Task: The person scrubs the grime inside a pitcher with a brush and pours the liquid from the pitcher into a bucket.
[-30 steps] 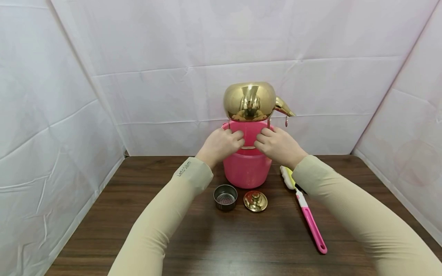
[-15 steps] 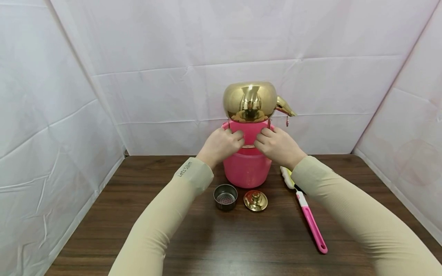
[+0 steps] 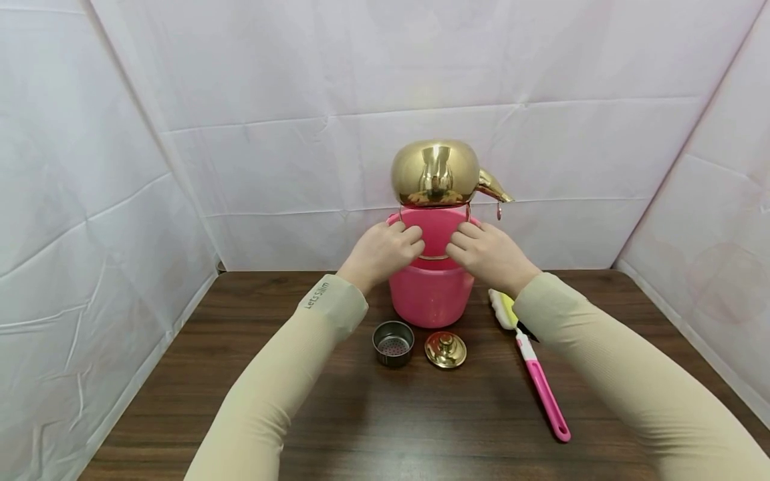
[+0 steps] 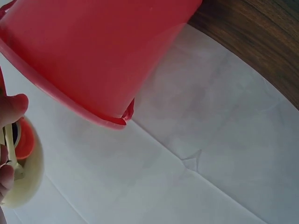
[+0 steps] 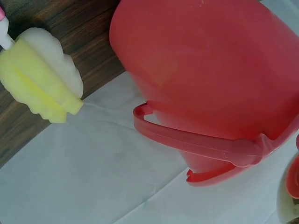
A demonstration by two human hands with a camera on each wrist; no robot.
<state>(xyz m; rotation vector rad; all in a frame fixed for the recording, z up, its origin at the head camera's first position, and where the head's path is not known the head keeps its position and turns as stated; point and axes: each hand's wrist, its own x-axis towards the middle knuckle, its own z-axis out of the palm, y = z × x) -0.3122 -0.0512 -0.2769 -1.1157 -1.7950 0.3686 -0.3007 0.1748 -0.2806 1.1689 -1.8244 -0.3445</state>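
Observation:
A shiny gold teapot (image 3: pixel 434 167) is upside down above the pink bucket (image 3: pixel 432 300), its spout pointing down to the right. My left hand (image 3: pixel 381 250) grips the left side of the teapot's handle (image 3: pixel 433 258). On the right side, my right hand (image 3: pixel 488 254) grips that same handle with curled fingers. The handle hangs below the body, at the bucket's mouth. Some left-hand fingers (image 4: pixel 11 108) show at the edge of the left wrist view, beside the teapot's opening. In the right wrist view my right hand is out of sight.
On the brown wooden table (image 3: pixel 385 427) stand a metal strainer cup (image 3: pixel 393 344) and a gold lid (image 3: pixel 445 349), in front of the bucket. A sponge brush (image 3: pixel 541 391) with a pink handle lies to the right. White cloth (image 3: pixel 301 167) hangs behind.
Over the last half second the teapot has risen and tilted very slightly. Both hands keep their grip almost in place, a little farther apart.

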